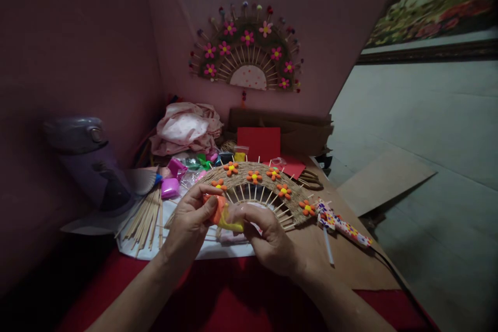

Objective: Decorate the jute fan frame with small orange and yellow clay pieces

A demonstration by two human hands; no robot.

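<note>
Orange-and-yellow packet (223,213), soft-looking material in clear film, is up between both hands, in front of the body; whether it is one bag or two pressed together, cannot tell. Its long axis slants from the left hand (196,212) down toward the right hand (270,238), so each has an end: left nearer the orange part, right nearer the yellow. Left hand closed in a pinch on the orange end, thumb on the near face, fingers curled behind. Right hand also narrow, thumb and bent forefinger nipping the film at the yellow end, other fingers folded in. Forearms come in low from either side and converge, wrists bent inward. Just beyond the hands lies a twine-wrapped arch (249,170), long axis running left to right, bearing orange flowers with yellow centres; thin sticks fan inward from its inner edge. Left hand hides part of its left end; contact there unclear. Further out, left: a bundle of wooden sticks (143,223) on a white sheet (134,246), with a pink packet (170,188) near. Right: a patterned glue gun (344,227) on brown cardboard (350,270). Behind, red card (259,143) and a pink board (322,41) carrying a flowered fan (249,77).
</note>
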